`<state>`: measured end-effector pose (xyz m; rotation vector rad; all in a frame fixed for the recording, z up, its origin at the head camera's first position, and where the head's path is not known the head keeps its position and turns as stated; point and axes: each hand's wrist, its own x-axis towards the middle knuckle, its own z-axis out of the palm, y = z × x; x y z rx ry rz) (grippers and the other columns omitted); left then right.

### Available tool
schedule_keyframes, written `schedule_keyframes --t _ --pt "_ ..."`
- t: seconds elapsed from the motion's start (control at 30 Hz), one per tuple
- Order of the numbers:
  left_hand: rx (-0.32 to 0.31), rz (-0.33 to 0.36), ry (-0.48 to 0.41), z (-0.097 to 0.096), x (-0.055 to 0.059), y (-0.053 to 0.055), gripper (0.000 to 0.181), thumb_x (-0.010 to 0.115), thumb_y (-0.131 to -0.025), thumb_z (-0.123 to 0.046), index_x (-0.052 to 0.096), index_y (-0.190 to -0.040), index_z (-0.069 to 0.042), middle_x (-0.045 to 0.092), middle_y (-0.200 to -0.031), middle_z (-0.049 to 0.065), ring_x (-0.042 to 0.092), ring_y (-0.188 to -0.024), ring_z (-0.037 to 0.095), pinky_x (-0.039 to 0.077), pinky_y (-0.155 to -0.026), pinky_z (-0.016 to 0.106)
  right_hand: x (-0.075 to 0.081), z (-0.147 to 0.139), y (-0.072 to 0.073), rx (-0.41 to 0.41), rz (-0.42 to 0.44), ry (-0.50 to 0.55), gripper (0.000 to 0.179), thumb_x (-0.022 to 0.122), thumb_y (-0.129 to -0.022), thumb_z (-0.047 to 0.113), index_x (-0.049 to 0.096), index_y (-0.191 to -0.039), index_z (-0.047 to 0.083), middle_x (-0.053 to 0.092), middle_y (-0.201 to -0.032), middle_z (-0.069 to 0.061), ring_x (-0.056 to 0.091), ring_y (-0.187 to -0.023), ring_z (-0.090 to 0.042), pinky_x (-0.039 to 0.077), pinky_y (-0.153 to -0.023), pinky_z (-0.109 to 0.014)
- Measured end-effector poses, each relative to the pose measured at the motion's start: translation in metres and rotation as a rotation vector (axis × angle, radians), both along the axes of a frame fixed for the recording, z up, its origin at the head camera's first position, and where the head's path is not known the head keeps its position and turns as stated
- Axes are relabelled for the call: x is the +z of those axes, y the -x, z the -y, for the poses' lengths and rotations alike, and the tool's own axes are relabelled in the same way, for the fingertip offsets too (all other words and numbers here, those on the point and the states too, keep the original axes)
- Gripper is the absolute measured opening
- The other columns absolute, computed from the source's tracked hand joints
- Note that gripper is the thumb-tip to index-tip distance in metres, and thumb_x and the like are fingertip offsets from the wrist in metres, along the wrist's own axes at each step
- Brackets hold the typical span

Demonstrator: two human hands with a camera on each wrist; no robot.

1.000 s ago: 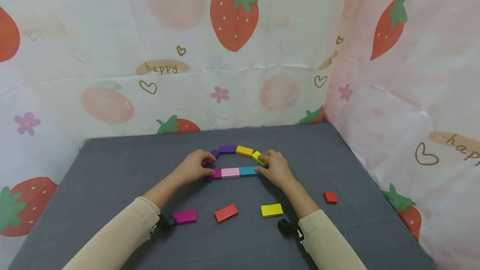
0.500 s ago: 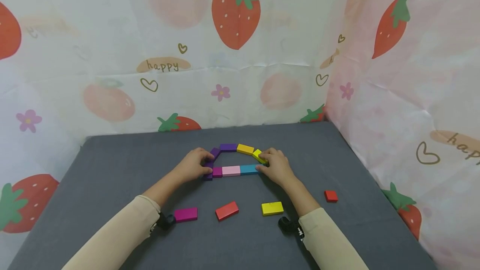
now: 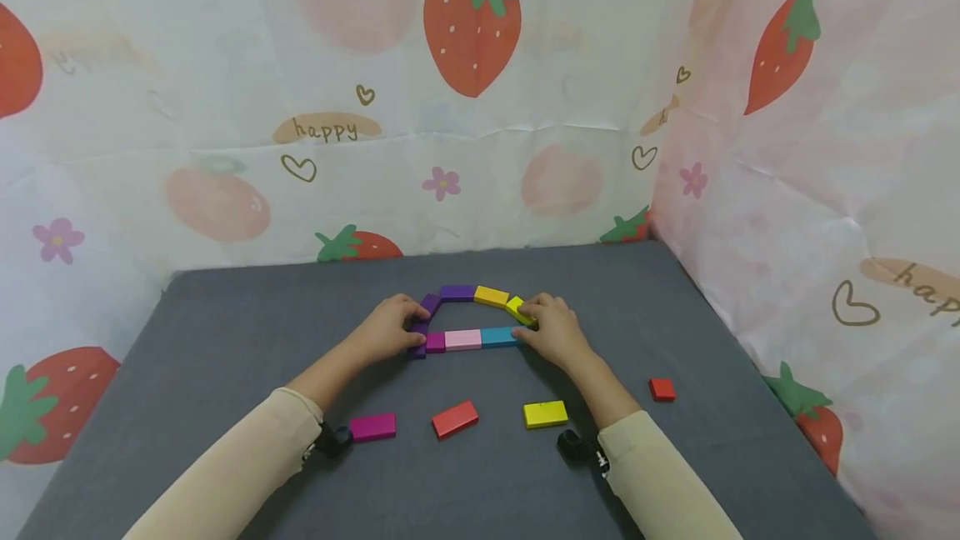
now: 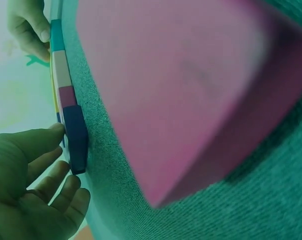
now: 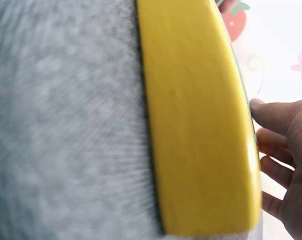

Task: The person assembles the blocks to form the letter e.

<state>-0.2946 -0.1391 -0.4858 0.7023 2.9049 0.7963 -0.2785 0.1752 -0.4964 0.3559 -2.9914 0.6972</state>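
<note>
A ring of coloured blocks lies on the grey cloth. Its near row has a magenta block (image 3: 435,343), a pink block (image 3: 462,340) and a light blue block (image 3: 498,337). Along the far side are a purple block (image 3: 457,293), an orange-yellow block (image 3: 492,297) and a yellow block (image 3: 513,306). My left hand (image 3: 378,332) touches the purple blocks (image 3: 418,352) at the left end, thumb near, fingers loosely bent. At the opposite end, my right hand (image 3: 557,333) has its thumb on the light blue block and its fingers by the yellow one, partly hiding that end.
Nearer to me lie a loose magenta block (image 3: 372,427), a red block (image 3: 454,419) and a yellow block (image 3: 545,414). A small red block (image 3: 662,390) lies to the right. Strawberry-printed curtains (image 3: 480,190) rise behind the grey table (image 3: 247,315) and at its sides.
The left thumb has eased slightly left, and more of the purple block at the left end shows. My right hand stays in nearly the same place.
</note>
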Motion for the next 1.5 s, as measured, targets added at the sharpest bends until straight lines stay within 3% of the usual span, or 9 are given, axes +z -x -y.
schedule_keyframes --t 0.43,0.63,0.97,1.2,1.5 --pt "0.006 0.025 -0.021 0.003 -0.002 -0.002 0.034 0.079 -0.090 -0.018 0.072 -0.119 -0.002 0.061 -0.129 0.017 0.055 -0.126 0.038 0.040 -0.111 0.055 0.009 0.002 0.001 0.030 0.027 0.002 0.051 0.074 -0.096 0.035 0.065 -0.138 0.008 0.058 -0.140 -0.013 0.050 -0.130 -0.035 0.038 -0.112 -0.055" --pt "0.006 0.023 -0.029 0.002 0.001 -0.004 0.034 0.079 -0.091 -0.017 0.072 -0.119 0.000 0.061 -0.129 0.017 0.055 -0.126 0.038 0.040 -0.111 0.054 0.018 0.008 -0.002 0.039 -0.011 0.022 0.049 0.073 -0.096 0.034 0.065 -0.137 0.009 0.058 -0.141 -0.013 0.050 -0.131 -0.034 0.037 -0.113 -0.056" --pt "0.017 0.044 -0.013 0.003 -0.003 -0.003 0.035 0.078 -0.092 -0.018 0.071 -0.122 -0.001 0.059 -0.133 0.017 0.053 -0.129 0.037 0.040 -0.112 0.053 0.027 0.035 -0.024 0.119 -0.038 0.035 0.046 0.075 -0.095 0.033 0.068 -0.135 0.010 0.059 -0.140 -0.011 0.051 -0.131 -0.032 0.036 -0.115 -0.055" --pt "0.012 0.033 -0.008 0.000 -0.002 -0.003 0.035 0.079 -0.092 -0.018 0.072 -0.121 0.000 0.060 -0.131 0.018 0.054 -0.127 0.037 0.040 -0.111 0.052 0.031 0.058 -0.043 0.228 -0.087 0.041 0.045 0.076 -0.094 0.032 0.069 -0.133 0.010 0.062 -0.135 -0.008 0.054 -0.128 -0.028 0.041 -0.112 -0.049" --pt "0.012 0.034 0.004 0.002 -0.003 -0.004 0.035 0.078 -0.093 -0.018 0.071 -0.123 -0.001 0.059 -0.133 0.016 0.054 -0.127 0.036 0.041 -0.110 0.053 0.036 0.086 -0.065 0.365 -0.081 0.036 0.046 0.075 -0.094 0.035 0.068 -0.135 0.014 0.062 -0.134 -0.002 0.053 -0.126 -0.023 0.042 -0.110 -0.047"
